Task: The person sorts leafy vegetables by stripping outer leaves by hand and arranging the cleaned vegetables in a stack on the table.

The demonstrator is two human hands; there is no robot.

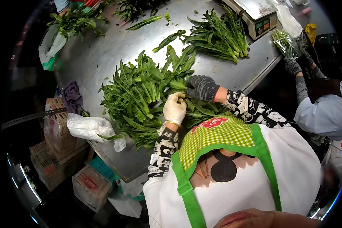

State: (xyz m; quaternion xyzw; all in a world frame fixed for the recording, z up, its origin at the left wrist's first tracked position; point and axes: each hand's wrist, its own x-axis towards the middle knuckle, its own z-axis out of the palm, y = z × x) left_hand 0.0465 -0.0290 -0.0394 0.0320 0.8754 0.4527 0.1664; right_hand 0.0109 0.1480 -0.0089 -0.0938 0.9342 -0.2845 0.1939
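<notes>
Closely, the left hand, in a pale thin glove, has its fingers curled inward, thumb and fingertips drawn nearly together; whether a leaf is pinched there I cannot tell. Just beside it, the right hand, in a dark grey knit glove, is bent over the pale stem ends of some leaves, its fingertips hidden, so I cannot tell how firmly they close. Both hands are at the near right side of a heap of leafy greens, which spreads over the near part of a metal table. Printed sleeves (black and white, busy with figures) run back to a checked apron edged in green.

Beyond the heap lies a loose leaf, and to its right a separate bunch, with a weighing scale near it. A crumpled white plastic bundle lies at the table's left edge, near a purple cloth; crates stand below. Off to the right, a co-worker's gloved hand touches a clear packet of greens.
</notes>
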